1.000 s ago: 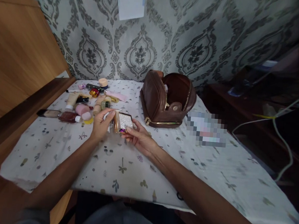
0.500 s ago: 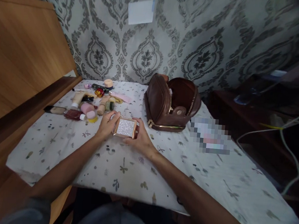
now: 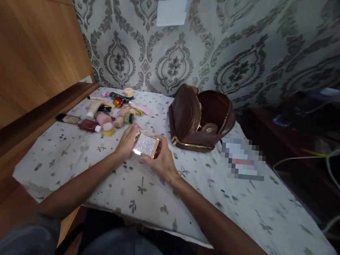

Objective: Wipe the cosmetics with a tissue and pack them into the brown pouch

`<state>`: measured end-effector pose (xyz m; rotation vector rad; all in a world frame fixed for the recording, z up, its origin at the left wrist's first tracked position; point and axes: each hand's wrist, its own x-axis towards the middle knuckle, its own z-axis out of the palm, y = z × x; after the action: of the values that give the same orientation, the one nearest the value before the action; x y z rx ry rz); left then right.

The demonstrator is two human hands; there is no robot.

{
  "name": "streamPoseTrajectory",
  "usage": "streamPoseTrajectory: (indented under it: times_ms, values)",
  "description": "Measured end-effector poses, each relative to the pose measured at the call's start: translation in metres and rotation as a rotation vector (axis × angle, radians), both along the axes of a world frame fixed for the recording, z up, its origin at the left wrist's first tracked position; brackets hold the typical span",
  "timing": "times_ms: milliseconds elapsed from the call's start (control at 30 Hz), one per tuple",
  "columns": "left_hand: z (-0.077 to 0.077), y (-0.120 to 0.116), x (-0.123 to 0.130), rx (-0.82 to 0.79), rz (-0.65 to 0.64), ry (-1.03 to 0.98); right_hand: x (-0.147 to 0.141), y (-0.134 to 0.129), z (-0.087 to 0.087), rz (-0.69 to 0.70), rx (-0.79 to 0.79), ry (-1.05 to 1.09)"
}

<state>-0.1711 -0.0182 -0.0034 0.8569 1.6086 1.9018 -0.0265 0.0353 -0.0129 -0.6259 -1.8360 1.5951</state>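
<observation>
A small square compact case (image 3: 145, 145) with a silver glitter top and a rose-gold rim is held above the table, its glitter face tilted up toward me. My left hand (image 3: 126, 142) grips its left edge, fingers bent round the corner. On the opposite edge, my right hand (image 3: 163, 160) is closed with the thumb along the near side. Fingers hide part of the rim. Just beyond, to the right, stands a brown leather bag (image 3: 185, 119) with its zipped top gaping and a dark interior showing.
Several cosmetics lie at the left back, among them a dark red bottle (image 3: 88, 125), a yellow-based jar (image 3: 108, 129), a cream tube (image 3: 93, 108) and a green jar (image 3: 128, 118). A blurred-out flat item (image 3: 241, 159) lies right of the bag. A wooden panel (image 3: 41, 33) borders the left.
The compact case has tilted and turned slightly in both hands, and its near edge now catches bright light. The whole view has shifted a little, so the scene sits further right.
</observation>
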Motion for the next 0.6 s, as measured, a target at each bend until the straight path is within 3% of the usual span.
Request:
streamPoseTrajectory:
  times_ms: [200, 400, 500, 600]
  values:
    - [-0.004, 0.001, 0.0, -0.034, -0.219, -0.091, -0.002, 0.013, -0.009, -0.189, -0.028, 0.037]
    - [0.003, -0.005, -0.018, -0.023, -0.603, -0.147, -0.004, 0.027, -0.006, -0.297, -0.166, 0.074]
    - [0.006, -0.008, -0.035, -0.099, -0.662, -0.024, -0.004, 0.029, -0.006, -0.285, -0.152, 0.036]
    - [0.006, -0.008, -0.051, -0.173, -0.629, 0.18, -0.003, 0.03, -0.008, -0.244, -0.066, -0.002]
